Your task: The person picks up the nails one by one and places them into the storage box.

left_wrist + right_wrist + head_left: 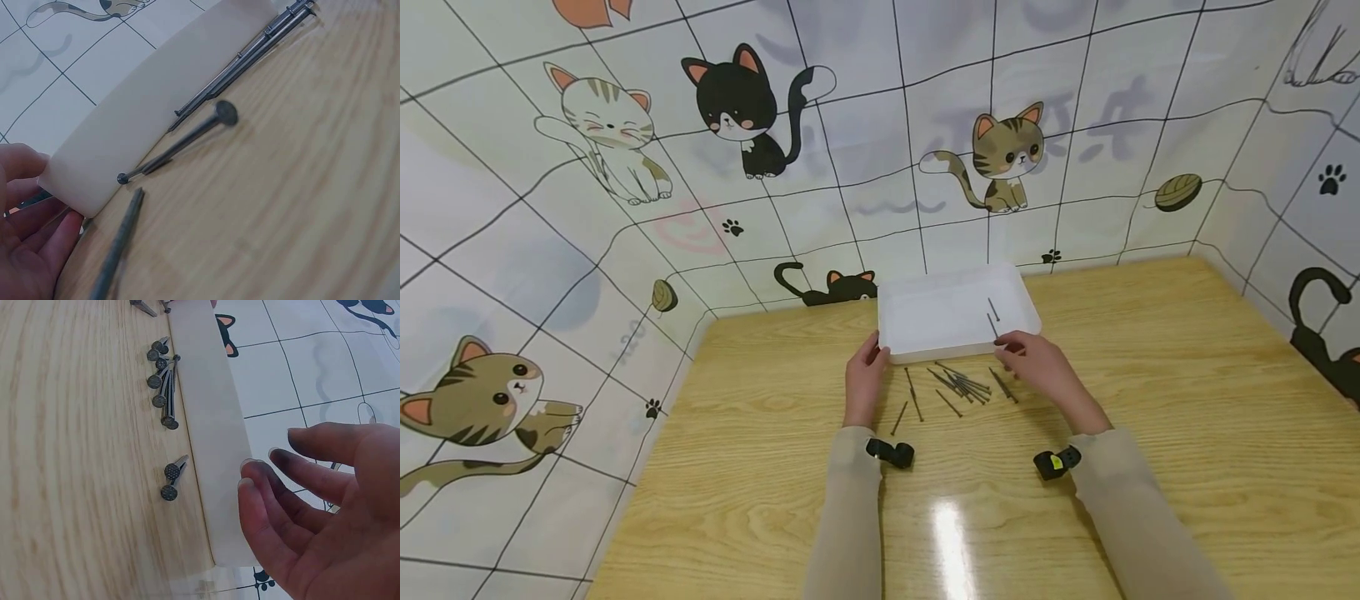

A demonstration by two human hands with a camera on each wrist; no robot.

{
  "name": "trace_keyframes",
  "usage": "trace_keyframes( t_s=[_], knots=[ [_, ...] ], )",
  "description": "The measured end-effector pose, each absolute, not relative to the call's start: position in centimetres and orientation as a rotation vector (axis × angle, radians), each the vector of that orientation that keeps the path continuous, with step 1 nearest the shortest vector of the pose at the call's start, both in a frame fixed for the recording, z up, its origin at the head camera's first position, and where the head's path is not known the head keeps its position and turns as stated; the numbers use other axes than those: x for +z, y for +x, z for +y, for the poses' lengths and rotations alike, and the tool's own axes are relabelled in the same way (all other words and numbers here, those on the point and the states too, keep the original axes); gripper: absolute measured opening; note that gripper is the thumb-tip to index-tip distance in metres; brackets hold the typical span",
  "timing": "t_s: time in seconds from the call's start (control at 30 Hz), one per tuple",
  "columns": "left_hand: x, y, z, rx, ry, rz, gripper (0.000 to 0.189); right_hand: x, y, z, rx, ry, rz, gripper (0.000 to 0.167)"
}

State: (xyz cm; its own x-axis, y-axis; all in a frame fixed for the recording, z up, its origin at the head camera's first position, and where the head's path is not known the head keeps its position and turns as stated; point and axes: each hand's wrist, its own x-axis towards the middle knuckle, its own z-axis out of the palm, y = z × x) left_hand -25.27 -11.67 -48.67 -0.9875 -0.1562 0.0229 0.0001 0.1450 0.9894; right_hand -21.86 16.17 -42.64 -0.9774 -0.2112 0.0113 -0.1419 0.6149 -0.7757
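A shallow white tray (940, 353) stands against the back wall. My left hand (863, 385) grips its front left corner, thumb near the rim and fingers lower down in the left wrist view. Over the front right edge hovers my right hand (1043, 367); its fingers are loosely bent and hold nothing in the right wrist view. Two nails (993, 309) show in the right part of the tray, one close to the right fingertips. In front of the tray, a loose pile of dark nails (962, 385) lies on the table, with a pair (170, 481) nearest the right hand.
Several single nails (899, 418) lie between the pile and the left hand. The wooden table (760, 500) meets walls with a cat-printed covering (850, 125) at the back and both sides. Each wrist wears a black camera (891, 453).
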Motion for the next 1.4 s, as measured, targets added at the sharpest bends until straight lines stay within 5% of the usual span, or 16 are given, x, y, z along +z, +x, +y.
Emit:
trace_keyframes(
  t_s=[1.0, 1.4],
  knots=[
    [-48.5, -24.7, -11.8, -1.969, 0.141, -2.263, 0.044, -43.9, -21.3, 16.4, -1.062, -0.342, 2.737, 0.049],
    [-48.9, -25.2, -11.6, -1.970, 0.114, -2.276, 0.046, -44.0, -21.2, 16.1, -0.874, -0.409, 2.754, 0.040]
  ],
)
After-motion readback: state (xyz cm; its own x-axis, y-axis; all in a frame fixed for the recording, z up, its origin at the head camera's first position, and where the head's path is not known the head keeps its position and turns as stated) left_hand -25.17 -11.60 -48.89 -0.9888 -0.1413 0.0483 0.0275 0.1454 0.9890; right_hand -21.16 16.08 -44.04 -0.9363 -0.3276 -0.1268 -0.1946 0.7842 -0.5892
